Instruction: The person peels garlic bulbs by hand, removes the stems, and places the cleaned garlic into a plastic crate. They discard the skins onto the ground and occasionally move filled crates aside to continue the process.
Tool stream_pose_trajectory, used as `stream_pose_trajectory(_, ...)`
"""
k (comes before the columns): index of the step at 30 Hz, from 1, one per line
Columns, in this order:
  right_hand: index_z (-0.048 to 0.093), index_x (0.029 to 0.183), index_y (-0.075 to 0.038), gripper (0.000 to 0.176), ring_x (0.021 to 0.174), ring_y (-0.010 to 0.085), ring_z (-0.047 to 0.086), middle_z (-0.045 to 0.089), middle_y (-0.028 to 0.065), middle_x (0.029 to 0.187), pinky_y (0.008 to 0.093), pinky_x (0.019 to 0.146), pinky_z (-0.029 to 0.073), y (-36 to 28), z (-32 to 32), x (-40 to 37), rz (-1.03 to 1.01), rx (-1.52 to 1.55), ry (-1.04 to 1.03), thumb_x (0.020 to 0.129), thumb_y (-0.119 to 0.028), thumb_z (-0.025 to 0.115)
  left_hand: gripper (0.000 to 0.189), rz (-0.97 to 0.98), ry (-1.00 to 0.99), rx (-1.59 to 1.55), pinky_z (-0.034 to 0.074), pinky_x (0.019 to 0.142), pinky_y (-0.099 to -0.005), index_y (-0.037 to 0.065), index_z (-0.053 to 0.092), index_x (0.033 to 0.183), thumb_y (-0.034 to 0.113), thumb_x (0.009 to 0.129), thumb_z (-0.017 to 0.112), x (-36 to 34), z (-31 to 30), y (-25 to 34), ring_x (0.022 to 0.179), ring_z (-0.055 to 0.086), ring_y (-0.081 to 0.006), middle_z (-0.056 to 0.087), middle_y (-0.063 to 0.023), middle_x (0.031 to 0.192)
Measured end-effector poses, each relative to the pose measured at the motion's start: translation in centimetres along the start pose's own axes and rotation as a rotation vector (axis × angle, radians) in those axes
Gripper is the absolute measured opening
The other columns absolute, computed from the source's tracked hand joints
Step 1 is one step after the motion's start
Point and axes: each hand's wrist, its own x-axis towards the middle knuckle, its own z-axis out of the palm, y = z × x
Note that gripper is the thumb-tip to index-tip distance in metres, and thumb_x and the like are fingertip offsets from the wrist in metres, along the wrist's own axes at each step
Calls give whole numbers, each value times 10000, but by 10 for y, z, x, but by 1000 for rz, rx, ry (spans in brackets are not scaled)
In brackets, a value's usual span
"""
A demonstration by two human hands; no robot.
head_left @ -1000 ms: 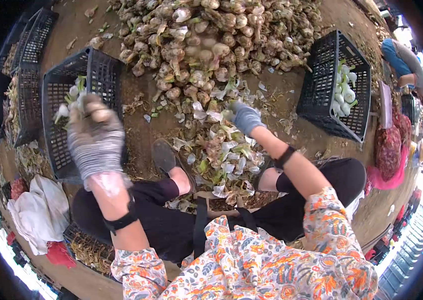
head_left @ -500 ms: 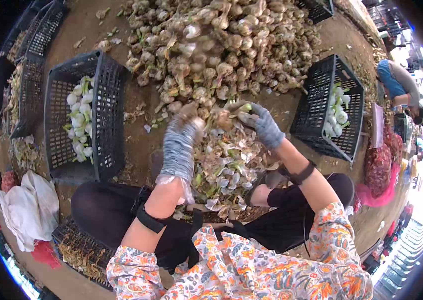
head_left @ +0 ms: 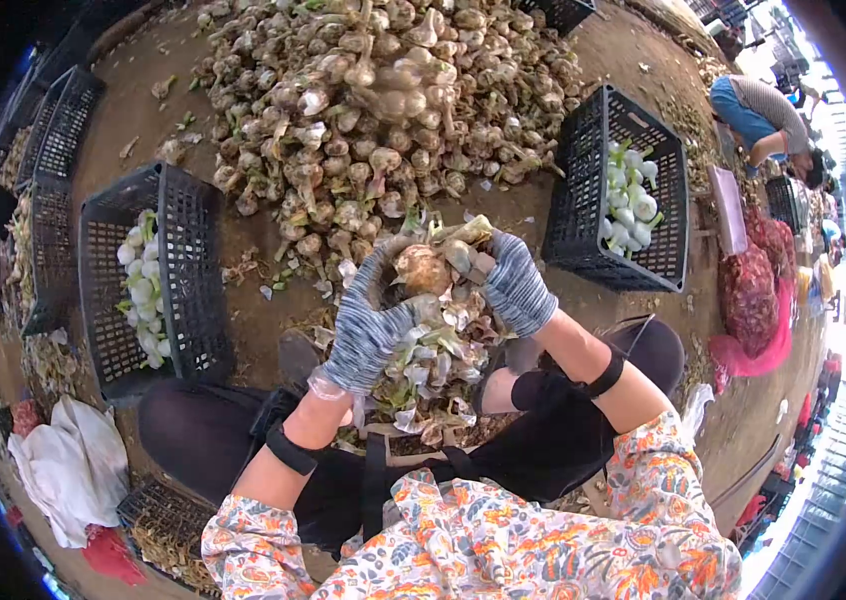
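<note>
A brown, dirt-covered garlic bulb (head_left: 423, 270) is between my two gloved hands, above a pile of shed skins (head_left: 433, 370). My left hand (head_left: 371, 318), in a grey striped knit glove, is closed round the bulb's left side. The fingers of my right hand (head_left: 518, 283), gloved the same way, are closed on the garlic's pale stem end, on the right. Part of the bulb is hidden behind the fingers. Just beyond my hands lies a large heap of unpeeled garlic (head_left: 383, 110).
Black plastic crates with peeled white garlic stand at left (head_left: 198, 270) and right (head_left: 578, 190). A white sack (head_left: 68, 465) lies at the lower left. Red mesh bags (head_left: 753, 290) are at the right, with another person (head_left: 758, 110) bending beyond them.
My left hand, blurred at the heap's edge before, has come back and now grips the bulb beside my right hand. The whole view has shifted slightly.
</note>
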Motion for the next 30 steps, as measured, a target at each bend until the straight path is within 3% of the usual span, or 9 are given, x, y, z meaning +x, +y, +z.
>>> stream_pose_trajectory(10, 592, 934, 12, 252, 674, 96, 538, 625, 72, 766, 287, 643, 474, -18, -10, -2, -70, -183, -107, 760, -160, 654, 537, -272, -27, -246, 491, 797, -293, 28, 449, 1196, 361, 800, 592, 3, -8, -1, 953, 565, -194, 534, -94, 1108)
stream_pose_trajectory(12, 592, 951, -8, 286, 664, 136, 563, 620, 92, 754, 288, 640, 474, -8, -9, 0, -373, -419, -78, 728, -159, 686, 530, -359, 70, -518, 497, 788, -289, 26, 469, 1167, 404, 810, 571, 6, -7, -6, 924, 572, -180, 544, -102, 1087)
stream_pose_trajectory(16, 594, 976, -43, 282, 692, 213, 598, 611, 114, 775, 292, 653, 472, -4, -1, -9, -345, -313, -146, 721, -134, 672, 559, -496, 327, -312, 529, 572, -297, 63, 559, 1032, 568, 813, 460, 13, -4, -2, 715, 617, -177, 628, -75, 863)
stream_pose_trajectory(21, 586, 976, -31, 300, 742, 206, 592, 601, 130, 834, 316, 692, 469, 4, 2, -18, -472, -437, -308, 706, -141, 654, 616, -726, 284, -100, 484, 460, -299, 92, 610, 891, 666, 769, 424, 27, -28, -22, 517, 573, -195, 621, -63, 679)
stream_pose_trajectory(23, 573, 980, -17, 270, 756, 148, 565, 604, 85, 845, 294, 696, 462, 3, -3, -19, -127, -144, -359, 748, -141, 632, 614, -698, 337, 41, 492, 527, -290, 57, 613, 902, 635, 785, 440, 24, -24, -15, 583, 589, -172, 629, -70, 743)
stream_pose_trajectory(24, 573, 980, -17, 270, 756, 148, 565, 604, 85, 845, 294, 696, 462, 3, -3, -19, -127, -147, -356, 748, -141, 632, 614, -681, 359, 110, 497, 560, -285, 39, 615, 908, 619, 793, 448, 24, -21, -14, 616, 596, -160, 632, -74, 775)
stream_pose_trajectory(25, 567, 984, -15, 242, 771, 128, 547, 598, 61, 848, 281, 706, 456, 4, -1, -19, -64, -126, -273, 768, -116, 609, 587, -365, 217, 167, 490, 634, -262, 46, 613, 951, 585, 834, 411, 19, -22, -16, 666, 588, -136, 629, -76, 799)
stream_pose_trajectory(27, 548, 1008, -19, 204, 814, 97, 514, 580, 20, 862, 246, 735, 441, -5, 4, -19, 204, 39, -130, 804, -33, 549, 484, -99, 310, 168, 461, 660, -232, 42, 541, 1055, 471, 894, 386, 14, -24, -27, 786, 555, -109, 592, -62, 901)
stream_pose_trajectory(30, 538, 1024, -23, 234, 810, 95, 518, 582, 27, 873, 234, 732, 442, 4, 12, -19, 56, 221, -12, 791, -16, 557, 369, 173, 275, 476, 441, 693, -230, 23, 485, 1092, 340, 922, 408, -1, 11, -22, 843, 522, -102, 566, -59, 961)
